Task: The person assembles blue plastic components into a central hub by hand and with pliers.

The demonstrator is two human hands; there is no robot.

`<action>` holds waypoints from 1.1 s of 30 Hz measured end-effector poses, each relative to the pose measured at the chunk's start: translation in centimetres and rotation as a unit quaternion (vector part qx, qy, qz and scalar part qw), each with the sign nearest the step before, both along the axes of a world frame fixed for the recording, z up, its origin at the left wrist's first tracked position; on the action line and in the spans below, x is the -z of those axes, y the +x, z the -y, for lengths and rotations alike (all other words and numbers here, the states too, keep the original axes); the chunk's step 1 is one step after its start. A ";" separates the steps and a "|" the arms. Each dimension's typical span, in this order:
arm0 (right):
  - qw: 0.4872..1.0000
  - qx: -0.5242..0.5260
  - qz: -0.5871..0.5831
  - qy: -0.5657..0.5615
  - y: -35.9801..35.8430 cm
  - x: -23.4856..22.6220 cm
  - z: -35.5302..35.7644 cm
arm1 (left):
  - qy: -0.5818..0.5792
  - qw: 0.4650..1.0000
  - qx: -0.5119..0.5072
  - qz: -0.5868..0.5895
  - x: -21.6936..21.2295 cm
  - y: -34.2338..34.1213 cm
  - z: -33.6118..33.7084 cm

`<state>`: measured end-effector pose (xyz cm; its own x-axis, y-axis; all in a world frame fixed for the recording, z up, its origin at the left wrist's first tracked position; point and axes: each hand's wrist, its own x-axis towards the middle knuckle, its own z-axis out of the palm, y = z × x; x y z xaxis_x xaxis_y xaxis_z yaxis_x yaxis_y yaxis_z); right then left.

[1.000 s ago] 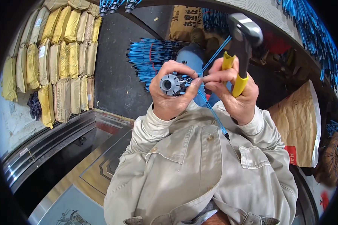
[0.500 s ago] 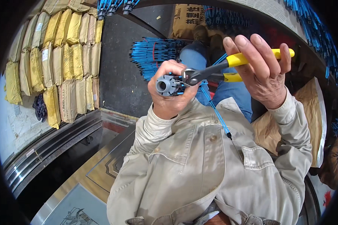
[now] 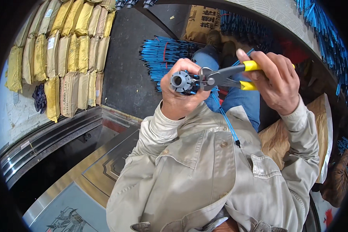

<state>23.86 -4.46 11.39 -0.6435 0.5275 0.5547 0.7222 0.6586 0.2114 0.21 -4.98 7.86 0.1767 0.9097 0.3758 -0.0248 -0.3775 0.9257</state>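
My left hand (image 3: 183, 101) is closed round a grey slotted round plastic part (image 3: 178, 81), its hollow end facing up. Yellow-handled cutting pliers (image 3: 225, 75) reach across from the right, with their dark head against the part's side, by my left thumb and index finger. Around the pliers' handles, the fingers of my right hand (image 3: 277, 79) are curled. Below my hands, thin blue cables (image 3: 229, 127) with a black end hang over the shirt front. Where the jaws meet the part is too small to make out.
A banded bundle of blue cables (image 3: 164, 54) lies beyond my left hand, near my knees. More blue cables (image 3: 324, 34) hang at the upper right. Stacked yellow and tan sacks (image 3: 62, 58) stand at the left. Brown paper (image 3: 276, 135) lies beside my right forearm.
The fingers of my right hand have gone from stretched out to curled round the handles. The pliers' head has turned against the grey part. The view has shifted slightly.
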 end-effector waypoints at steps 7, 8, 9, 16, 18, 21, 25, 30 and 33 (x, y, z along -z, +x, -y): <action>0.638 -0.117 -0.091 -0.756 1.9 -4.4 -2.7 | -0.029 0.991 0.118 -0.062 -2.4 -1.4 -0.3; 0.432 -0.086 -0.109 -0.891 2.1 -4.4 -2.9 | -0.025 0.986 0.156 -0.058 -2.5 -1.6 -0.6; 0.432 -0.083 -0.114 -0.891 2.2 -4.4 -2.6 | -0.022 0.979 0.195 -0.054 -2.6 -1.6 -0.9; 0.512 -0.277 -0.281 -0.762 1.9 -2.1 0.0 | 0.009 0.984 0.177 -0.035 -0.8 -2.0 -1.0; 0.665 -0.241 -0.230 -0.668 1.0 -2.8 1.4 | -0.007 0.987 0.156 -0.025 -0.9 -2.1 -1.2; 0.892 -0.132 -0.102 -0.420 0.5 -3.6 2.9 | 0.026 0.988 0.155 -0.003 -0.8 -1.5 -1.3; 0.921 -0.135 -0.092 -0.353 1.5 -4.4 2.2 | 0.000 0.985 0.172 -0.018 -1.0 -1.4 -1.6; 0.477 -0.102 -0.185 -0.853 3.4 -5.2 -0.9 | 0.003 0.974 0.218 -0.064 -1.9 -0.9 -2.1; 0.181 -0.042 -0.285 -0.940 3.1 -4.6 -1.8 | 0.042 0.968 0.240 -0.054 -1.7 -0.9 -2.3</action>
